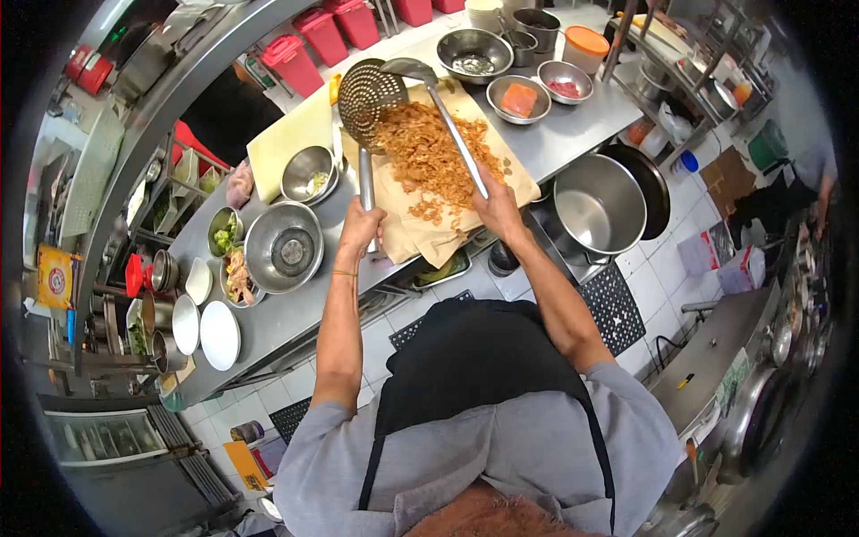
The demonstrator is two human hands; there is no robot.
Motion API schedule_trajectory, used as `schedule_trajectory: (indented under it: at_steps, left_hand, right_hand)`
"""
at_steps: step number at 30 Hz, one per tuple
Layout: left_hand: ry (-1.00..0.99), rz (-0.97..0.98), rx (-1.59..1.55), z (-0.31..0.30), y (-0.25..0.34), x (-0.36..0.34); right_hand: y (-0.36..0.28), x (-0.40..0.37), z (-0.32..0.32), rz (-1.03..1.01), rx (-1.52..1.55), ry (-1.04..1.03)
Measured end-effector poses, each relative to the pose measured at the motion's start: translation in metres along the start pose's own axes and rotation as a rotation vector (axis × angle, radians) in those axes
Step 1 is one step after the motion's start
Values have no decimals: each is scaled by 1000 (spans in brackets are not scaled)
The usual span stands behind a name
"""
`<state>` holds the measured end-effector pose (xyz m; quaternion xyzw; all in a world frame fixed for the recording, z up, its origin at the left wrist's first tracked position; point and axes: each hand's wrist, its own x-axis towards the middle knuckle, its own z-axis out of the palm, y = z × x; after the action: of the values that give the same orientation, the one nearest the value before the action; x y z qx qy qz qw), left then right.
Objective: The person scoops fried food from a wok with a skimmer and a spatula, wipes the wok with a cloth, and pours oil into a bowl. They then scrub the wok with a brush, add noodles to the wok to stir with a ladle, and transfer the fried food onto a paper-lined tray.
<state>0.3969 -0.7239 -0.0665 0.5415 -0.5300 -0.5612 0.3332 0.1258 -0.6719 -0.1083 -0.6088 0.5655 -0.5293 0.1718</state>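
Note:
My left hand (361, 225) is closed round the handle of a large perforated skimmer (369, 93), whose round head rests at the left side of a heap of brown fried pieces (438, 161). In my right hand (497, 210) is the long handle of a steel ladle (447, 112). Its bowl hangs over the far edge of the heap, close to the skimmer's head. The fried pieces lie spread on brown paper (412, 240) at the front of the steel counter, with some loose bits towards me.
Left of the paper are a steel bowl (284, 247), a smaller bowl (309, 174) and a yellow cutting board (291, 143). White plates (220, 336) sit farther left. Behind right stand a bowl with an orange block (519, 98) and an orange-lidded tub (586, 46). A big pot (599, 204) stands below right.

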Motion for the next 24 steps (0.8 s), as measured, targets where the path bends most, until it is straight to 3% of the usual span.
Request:
schedule_trajectory:
  at_steps: [3, 4, 5, 7, 10, 11, 13, 18, 21, 24]
  left_hand:
    - [-39, 1, 13, -10, 3, 3]
    - [-51, 1, -1, -14, 5, 5]
    - [-61, 2, -21, -17, 7, 7]
    - [-71, 20, -50, -23, 12, 15]
    - [-14, -1, -26, -35, 11, 19]
    - [-22, -3, -13, -39, 11, 20]
    - [-27, 7, -16, -44, 10, 19]
    - [-54, 25, 17, -41, 28, 22]
    - [7, 109, 26, -44, 21, 34]
    - [50, 114, 14, -40, 34, 17]
  right_hand:
    - [-19, 10, -2, 168, -38, -191]
    - [-3, 5, 8, -103, -69, -69]
    - [-4, -1, 2, -108, -70, -67]
    - [-8, -15, -16, 9, -236, -259]
    - [-4, -15, -37, 102, -291, -387]
    - [-4, -13, -30, 111, -284, -378]
    - [-5, 2, -8, -11, -144, -148]
    - [-29, 16, 6, 57, -214, -219]
    - [-26, -16, -30, -42, -169, -262]
    - [-54, -44, -71, 115, -311, -279]
